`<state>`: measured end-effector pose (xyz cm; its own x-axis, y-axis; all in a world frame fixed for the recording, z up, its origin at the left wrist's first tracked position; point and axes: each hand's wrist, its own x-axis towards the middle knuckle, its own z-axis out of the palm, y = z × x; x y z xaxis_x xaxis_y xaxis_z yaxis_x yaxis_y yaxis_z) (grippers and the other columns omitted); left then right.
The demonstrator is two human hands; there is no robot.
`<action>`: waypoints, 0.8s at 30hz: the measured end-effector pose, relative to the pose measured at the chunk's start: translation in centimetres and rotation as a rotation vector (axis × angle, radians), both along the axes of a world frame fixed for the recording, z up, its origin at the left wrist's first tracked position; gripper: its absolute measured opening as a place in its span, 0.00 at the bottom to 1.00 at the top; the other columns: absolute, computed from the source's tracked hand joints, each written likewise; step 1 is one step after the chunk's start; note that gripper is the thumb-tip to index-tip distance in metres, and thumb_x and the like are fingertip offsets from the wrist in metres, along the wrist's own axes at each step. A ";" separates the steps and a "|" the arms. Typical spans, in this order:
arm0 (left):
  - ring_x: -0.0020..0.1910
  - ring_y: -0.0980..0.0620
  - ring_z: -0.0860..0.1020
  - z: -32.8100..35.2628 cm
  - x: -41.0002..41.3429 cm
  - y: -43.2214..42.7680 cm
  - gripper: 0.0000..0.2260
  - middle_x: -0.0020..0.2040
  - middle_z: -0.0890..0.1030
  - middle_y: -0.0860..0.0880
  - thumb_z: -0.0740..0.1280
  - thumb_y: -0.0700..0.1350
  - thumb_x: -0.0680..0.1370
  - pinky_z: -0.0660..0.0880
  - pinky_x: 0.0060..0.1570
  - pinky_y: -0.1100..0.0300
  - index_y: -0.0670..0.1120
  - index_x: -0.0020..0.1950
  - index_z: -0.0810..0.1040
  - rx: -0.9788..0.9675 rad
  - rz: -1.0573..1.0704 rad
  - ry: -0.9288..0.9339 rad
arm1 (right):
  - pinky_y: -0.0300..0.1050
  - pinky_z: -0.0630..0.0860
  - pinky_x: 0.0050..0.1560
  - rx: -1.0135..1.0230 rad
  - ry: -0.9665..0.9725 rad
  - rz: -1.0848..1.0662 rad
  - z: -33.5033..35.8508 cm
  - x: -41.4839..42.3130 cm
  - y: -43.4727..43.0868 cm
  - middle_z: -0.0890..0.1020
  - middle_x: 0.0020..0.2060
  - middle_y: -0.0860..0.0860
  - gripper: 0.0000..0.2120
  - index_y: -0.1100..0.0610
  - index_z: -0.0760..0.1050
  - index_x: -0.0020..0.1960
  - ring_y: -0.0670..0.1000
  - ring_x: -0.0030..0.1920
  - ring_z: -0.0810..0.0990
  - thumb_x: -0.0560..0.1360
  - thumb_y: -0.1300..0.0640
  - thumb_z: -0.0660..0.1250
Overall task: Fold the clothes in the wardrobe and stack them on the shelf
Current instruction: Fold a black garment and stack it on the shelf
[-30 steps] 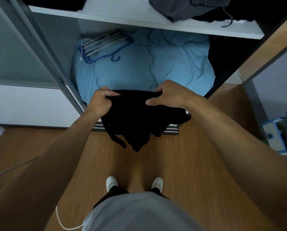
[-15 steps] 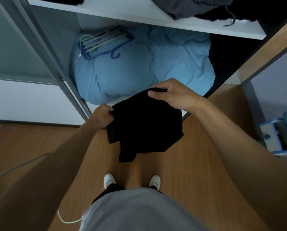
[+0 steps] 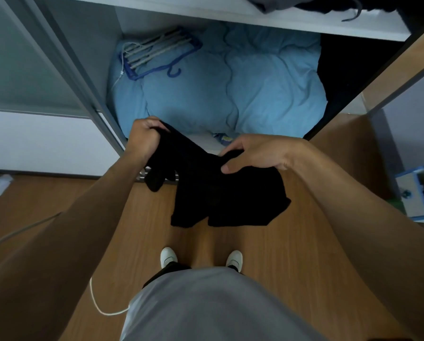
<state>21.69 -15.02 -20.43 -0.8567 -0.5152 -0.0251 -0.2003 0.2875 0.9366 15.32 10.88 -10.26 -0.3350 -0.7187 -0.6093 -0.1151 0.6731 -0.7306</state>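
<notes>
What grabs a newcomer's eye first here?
A limp black cloth garment hangs mid-frame, gripped by the left hand and the right hand. Behind it, a puffy light-blue quilt fills the bottom of the wardrobe, with a blue plastic hanger on its far-left corner.

Bare forearms, grey shirt, dark shorts, white shoes.

Home bedroom, open wardrobe with white shelf, blue duvet, hangers, wood floor
</notes>
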 end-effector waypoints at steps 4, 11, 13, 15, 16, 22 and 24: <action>0.41 0.59 0.78 0.1 0.8 0.0 0.21 0.41 0.79 0.47 0.54 0.22 0.69 0.71 0.46 0.75 0.36 0.47 0.84 -0.072 -0.077 -0.065 | 0.31 0.79 0.46 -0.048 0.082 -0.129 -0.4 -0.6 0.5 0.87 0.45 0.44 0.04 0.45 0.84 0.51 0.42 0.45 0.85 0.76 0.52 0.73; 0.26 0.55 0.69 0.3 1.4 0.6 0.11 0.29 0.70 0.45 0.59 0.35 0.76 0.63 0.28 0.60 0.36 0.33 0.71 -0.119 -0.124 -0.208 | 0.35 0.81 0.44 -0.173 -0.089 -0.518 -2.0 -0.4 0.7 0.87 0.45 0.50 0.12 0.51 0.83 0.51 0.46 0.43 0.85 0.75 0.66 0.70; 0.25 0.56 0.65 0.9 1.1 1.3 0.11 0.29 0.66 0.46 0.59 0.36 0.75 0.60 0.27 0.60 0.37 0.32 0.68 -0.124 -0.138 -0.180 | 0.37 0.81 0.44 -0.145 -0.085 -0.484 -2.0 0.2 -0.1 0.88 0.42 0.52 0.16 0.51 0.86 0.45 0.48 0.42 0.85 0.73 0.67 0.64; 0.25 0.57 0.62 1.5 0.6 2.2 0.11 0.29 0.64 0.47 0.60 0.37 0.74 0.59 0.26 0.60 0.41 0.32 0.66 -0.129 -0.176 -0.158 | 0.42 0.80 0.50 -0.134 -0.158 -0.472 -1.9 0.7 -0.7 0.87 0.47 0.54 0.10 0.52 0.86 0.48 0.49 0.46 0.86 0.75 0.58 0.66; 0.25 0.57 0.62 1.8 0.4 2.5 0.11 0.28 0.64 0.48 0.60 0.38 0.74 0.59 0.27 0.59 0.42 0.31 0.66 -0.134 -0.188 -0.160 | 0.42 0.79 0.53 -0.146 -0.201 -0.435 -1.7 1.0 -0.8 0.88 0.48 0.51 0.08 0.49 0.86 0.48 0.48 0.48 0.86 0.76 0.49 0.69; 0.29 0.52 0.69 2.0 0.0 3.1 0.12 0.29 0.70 0.49 0.60 0.51 0.69 0.67 0.34 0.57 0.45 0.30 0.69 -0.235 -0.251 -0.292 | 0.39 0.77 0.35 -0.027 0.359 -0.072 -0.7 1.9 -1.4 0.83 0.32 0.41 0.07 0.51 0.83 0.42 0.39 0.35 0.82 0.72 0.48 0.75; 0.38 0.48 0.75 1.8 -0.3 3.3 0.12 0.35 0.74 0.47 0.62 0.50 0.71 0.71 0.45 0.54 0.42 0.35 0.73 -0.263 -0.301 -0.281 | 0.34 0.71 0.33 -0.085 0.310 -0.132 -0.4 2.1 -1.6 0.80 0.27 0.39 0.06 0.53 0.81 0.40 0.37 0.31 0.78 0.75 0.54 0.73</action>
<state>21.37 -11.67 -18.65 -0.9473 -0.2655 -0.1794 -0.3070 0.5910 0.7460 17.37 9.27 -10.70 -0.5882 -0.7006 -0.4040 -0.2567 0.6355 -0.7282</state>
